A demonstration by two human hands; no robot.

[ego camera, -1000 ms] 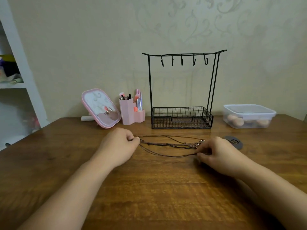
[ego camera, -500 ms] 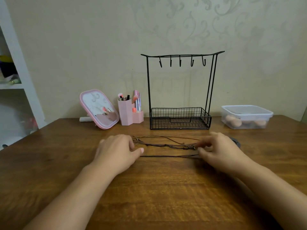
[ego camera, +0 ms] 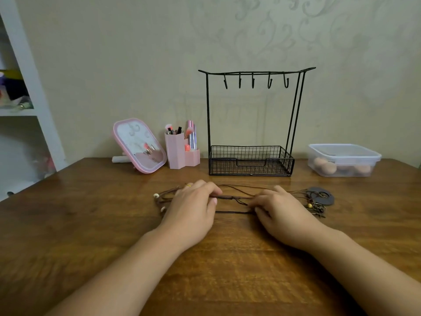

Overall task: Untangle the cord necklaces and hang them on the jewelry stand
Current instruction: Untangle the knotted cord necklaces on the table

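The fingers (ego camera: 210, 192) of the left hand (ego camera: 193, 207) lie curled over the left part of the cord necklaces (ego camera: 234, 198), and the fingers (ego camera: 258, 200) of the right hand (ego camera: 280, 209) press on the cords a little to the right. Whether either hand truly pinches a strand or only pins it to the bench (ego camera: 205, 258) I cannot tell, since the fingertips are hidden.

The necklaces lie stretched left to right across the middle of the bench, between and under the two hands. Small pale beads (ego camera: 156, 195) show at the left end, and a cluster of pendants (ego camera: 317, 207) lies at the right end beside a dark ring-shaped piece (ego camera: 328, 198). Several strands cross near a knot between the hands, so the untangling looks barely begun.

The jewelry stand (ego camera: 250, 124) stands at the far side, just behind the cords. All five of its hooks (ego camera: 253, 81) are bare and its wire basket holds nothing visible. No necklace is hung yet; separating and hanging all remain.
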